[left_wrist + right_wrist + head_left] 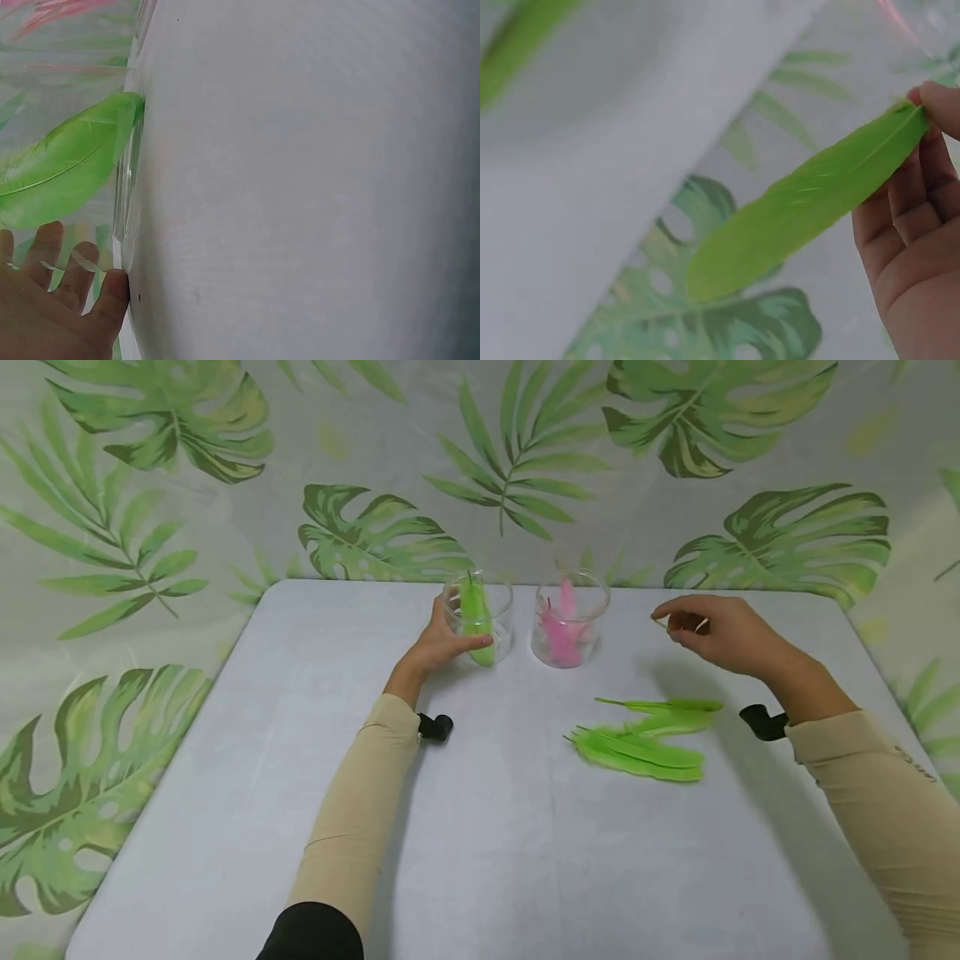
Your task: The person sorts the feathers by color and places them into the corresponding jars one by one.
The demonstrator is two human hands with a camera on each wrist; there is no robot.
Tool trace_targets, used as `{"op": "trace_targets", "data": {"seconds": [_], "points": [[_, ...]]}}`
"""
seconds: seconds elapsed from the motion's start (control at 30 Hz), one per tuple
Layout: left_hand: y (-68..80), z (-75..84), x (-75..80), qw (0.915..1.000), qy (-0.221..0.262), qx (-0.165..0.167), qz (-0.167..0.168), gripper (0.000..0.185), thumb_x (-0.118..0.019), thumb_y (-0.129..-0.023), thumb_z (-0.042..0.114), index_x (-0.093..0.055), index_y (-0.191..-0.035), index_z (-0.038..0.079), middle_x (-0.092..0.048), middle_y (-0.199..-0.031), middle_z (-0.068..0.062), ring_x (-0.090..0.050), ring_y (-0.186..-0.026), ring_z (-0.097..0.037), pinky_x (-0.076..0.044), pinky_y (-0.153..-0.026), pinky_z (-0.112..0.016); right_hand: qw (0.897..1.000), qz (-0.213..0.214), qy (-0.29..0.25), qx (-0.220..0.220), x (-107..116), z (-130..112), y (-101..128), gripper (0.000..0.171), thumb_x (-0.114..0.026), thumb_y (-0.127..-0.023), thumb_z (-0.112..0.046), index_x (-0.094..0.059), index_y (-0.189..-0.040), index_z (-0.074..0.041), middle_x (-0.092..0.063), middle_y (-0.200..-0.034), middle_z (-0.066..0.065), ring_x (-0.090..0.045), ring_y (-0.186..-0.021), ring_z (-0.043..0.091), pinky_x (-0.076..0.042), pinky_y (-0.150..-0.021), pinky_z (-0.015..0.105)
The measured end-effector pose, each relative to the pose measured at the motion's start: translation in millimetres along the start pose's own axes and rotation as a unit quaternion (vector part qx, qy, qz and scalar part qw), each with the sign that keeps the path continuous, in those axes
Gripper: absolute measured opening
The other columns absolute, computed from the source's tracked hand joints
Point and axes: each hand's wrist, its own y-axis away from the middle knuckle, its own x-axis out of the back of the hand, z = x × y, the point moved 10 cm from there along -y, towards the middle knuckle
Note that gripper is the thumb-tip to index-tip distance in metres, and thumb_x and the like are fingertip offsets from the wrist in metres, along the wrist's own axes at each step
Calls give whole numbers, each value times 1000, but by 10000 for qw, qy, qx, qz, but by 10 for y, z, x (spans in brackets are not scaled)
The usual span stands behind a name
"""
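A smooth, matte pale-grey table (480,860) with rounded far corners stands against a glossy backdrop (225,485) printed with large green tropical leaves. Near the far edge stand two clear, round, thin-walled plastic cups side by side, just apart. The left cup (480,614) holds a soft, blade-shaped bright green feather standing upright inside it; the right cup (567,620) holds fluffy pink feathers (561,631). The left hand (438,647) rests against the left cup's near-left side, fingers curled round the wall; the left wrist view shows the fingertips (75,270) pressed on the transparent wall with the inner green feather (64,176) behind it. The right hand (716,631) hangs above the table to the right of the pink cup, well apart from it, fingers bent; the right wrist view shows thumb and fingers pinching the quill end of a single green feather (802,206), long, flat and finely ribbed with a pale central shaft. In the head view that feather is barely visible edge-on at the fingertips. On the table, nearer than the right hand and right of centre, lies a loose pile of green feathers (648,743), overlapping, quills pointing left. Both forearms wear snug beige sleeves (360,810).
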Motion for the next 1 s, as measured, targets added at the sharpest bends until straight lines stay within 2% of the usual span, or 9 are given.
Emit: {"op": "trace_targets", "data": {"seconds": [0.13, 0.27, 0.33, 0.5, 0.6, 0.77, 0.9, 1.0], "points": [[3, -3, 19, 10000, 0, 32, -8, 108, -83, -79, 28, -9, -156, 27, -23, -164, -7, -24, -152, -26, -23, -124, -46, 9998, 165, 70, -52, 244, -49, -112, 36, -63, -95, -5, -64, -130, -15, -68, -100, 8, -56, -84, -5, -45, -67, 17], [7, -13, 48, 10000, -1, 48, 22, 108, -84, -78, 28, -9, -156, 27, -24, -164, -7, -24, -152, -26, -23, -124, -46, 9990, 410, -132, 113, 422, -162, -266, 40, -62, -96, -5, -61, -134, -14, -68, -103, 13, -48, -84, -17, -41, -68, 13], [13, -10, 60, 10000, -3, 38, 40, 109, -84, -78, 28, -9, -156, 27, -24, -163, -7, -24, -152, -27, -23, -124, -46, 9979, 543, -332, 138, 489, -215, -348, 40, -63, -95, -5, -61, -134, -14, -69, -100, 7, -49, -82, -19, -40, -69, 12], [27, -12, 74, 10000, -65, 39, 37, 109, -84, -78, 29, -9, -156, 27, -23, -164, -7, -24, -152, -27, -24, -124, -47, 9912, 608, -1163, -181, 575, -273, -553, 37, -62, -97, -12, -62, -134, -17, -64, -93, -17, -58, -83, -6, -43, -70, 13], [24, -10, 83, 10000, -73, 13, 55, 108, -84, -78, 29, -9, -156, 26, -23, -164, -7, -24, -152, -28, -25, -123, -47, 9805, 681, -1809, -363, 619, -304, -677, 37, -63, -97, -15, -62, -134, -19, -64, -93, -20, -61, -86, 0, -46, -72, 12], [11, 12, 75, 10000, -33, -47, 55, 108, -83, -78, 28, -9, -157, 24, -24, -163, -8, -25, -151, -28, -24, -124, -47, 9541, 917, -2805, -513, 717, -415, -851, 39, -63, -96, -11, -62, -134, -20, -65, -96, -11, -61, -88, 8, -51, -73, 15], [17, 12, 47, 10000, -14, -53, 58, 108, -83, -78, 28, -9, -157, 24, -25, -163, -8, -25, -151, -28, -24, -124, -47, 9331, 1067, -3381, -600, 743, -524, -959, 40, -65, -95, -9, -62, -133, -20, -66, -97, -6, -62, -90, 10, -53, -75, 17], [29, -11, 2, 10000, -9, -33, 18, 108, -82, -79, 27, -8, -157, 24, -24, -163, -8, -25, -151, -28, -23, -124, -47, 9065, 1186, -4023, -492, 709, -599, -1043, 40, -67, -92, -5, -64, -130, -16, -66, -97, -2, -63, -90, 13, -55, -73, 19]]}}
